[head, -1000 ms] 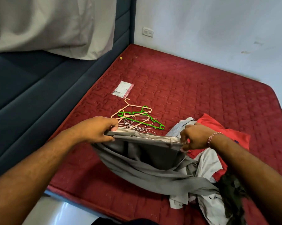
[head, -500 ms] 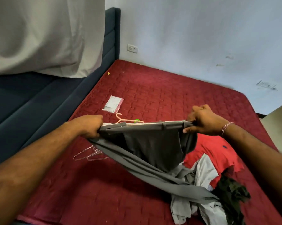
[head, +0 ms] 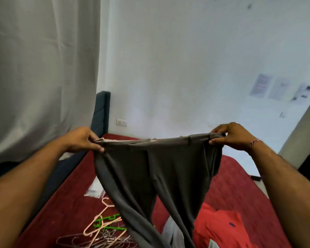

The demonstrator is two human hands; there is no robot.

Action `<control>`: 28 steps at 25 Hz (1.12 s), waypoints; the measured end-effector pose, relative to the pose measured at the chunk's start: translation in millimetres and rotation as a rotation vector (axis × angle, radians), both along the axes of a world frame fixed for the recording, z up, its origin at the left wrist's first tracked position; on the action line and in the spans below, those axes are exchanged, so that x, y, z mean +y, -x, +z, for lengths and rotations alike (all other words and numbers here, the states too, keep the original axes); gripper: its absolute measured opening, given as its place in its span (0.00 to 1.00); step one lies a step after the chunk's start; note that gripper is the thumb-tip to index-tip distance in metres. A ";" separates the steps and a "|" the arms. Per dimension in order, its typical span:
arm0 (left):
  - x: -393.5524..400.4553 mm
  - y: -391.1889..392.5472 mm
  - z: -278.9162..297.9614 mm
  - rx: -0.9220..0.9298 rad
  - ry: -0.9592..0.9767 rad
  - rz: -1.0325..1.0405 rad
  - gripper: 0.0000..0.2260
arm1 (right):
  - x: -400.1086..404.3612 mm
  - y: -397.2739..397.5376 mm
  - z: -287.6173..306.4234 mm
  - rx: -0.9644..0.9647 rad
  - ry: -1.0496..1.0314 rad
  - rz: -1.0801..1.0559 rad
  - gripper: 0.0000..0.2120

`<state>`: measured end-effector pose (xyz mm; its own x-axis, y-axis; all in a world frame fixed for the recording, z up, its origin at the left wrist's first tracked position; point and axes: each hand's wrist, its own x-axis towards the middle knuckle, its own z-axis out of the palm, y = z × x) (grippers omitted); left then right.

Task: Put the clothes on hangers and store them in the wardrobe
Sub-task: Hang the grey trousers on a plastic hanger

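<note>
The fingers [head: 97,142] of the left hand [head: 81,139] are clenched around one end of the waistband of the grey trousers [head: 156,169], and the other end is pinched by the fingers [head: 215,141] of the right hand [head: 233,136], on whose wrist a red thread bracelet [head: 255,141] is worn. The waistband is held stretched and level in the air above the red mattress [head: 229,183], with both legs hanging down. A heap of pink, green and wire hangers [head: 104,230] is seen on the mattress below the left forearm. A red shirt [head: 220,228] and pale clothes [head: 174,233] are seen lying beside the hanging legs. A grey curtain [head: 41,68] is hung at the left, beside a blue headboard [head: 102,111]
</note>
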<state>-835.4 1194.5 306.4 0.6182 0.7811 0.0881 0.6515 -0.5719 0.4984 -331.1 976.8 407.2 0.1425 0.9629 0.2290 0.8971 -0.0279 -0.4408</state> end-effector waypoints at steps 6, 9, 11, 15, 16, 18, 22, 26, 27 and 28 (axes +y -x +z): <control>-1.0 -44.1 94.8 -0.519 0.003 -0.104 0.19 | -16.9 -46.2 29.5 0.333 -0.099 -0.085 0.07; 0.1 -54.0 114.4 -0.428 0.013 -0.087 0.24 | -19.2 -56.9 35.1 0.541 -0.169 -0.003 0.17; -6.9 -55.5 116.1 -0.508 0.040 -0.079 0.20 | -24.0 -60.7 38.0 0.570 -0.202 0.058 0.18; -13.0 -51.7 98.1 -0.912 0.283 -0.171 0.17 | -38.6 -61.3 29.6 0.957 -0.320 0.227 0.09; -12.0 -57.9 90.4 -0.965 0.395 -0.154 0.18 | -34.5 -60.0 21.5 1.065 -0.309 0.208 0.07; -4.6 -83.3 76.3 -0.905 0.457 0.100 0.16 | -12.7 -54.7 0.2 1.067 -0.237 -0.072 0.06; -19.2 -154.6 68.1 -0.533 0.165 0.555 0.14 | 39.7 -13.6 -21.3 0.808 -0.178 -0.360 0.04; -78.4 -220.5 95.5 -0.752 0.234 0.296 0.12 | 56.9 63.4 3.3 0.753 -0.111 -0.086 0.06; -92.3 -234.4 103.3 -0.782 0.221 0.238 0.10 | 57.5 80.4 11.9 0.769 -0.122 -0.036 0.03; -103.9 -244.7 111.2 -0.791 0.161 0.214 0.09 | 56.6 92.9 19.9 0.801 -0.136 0.004 0.03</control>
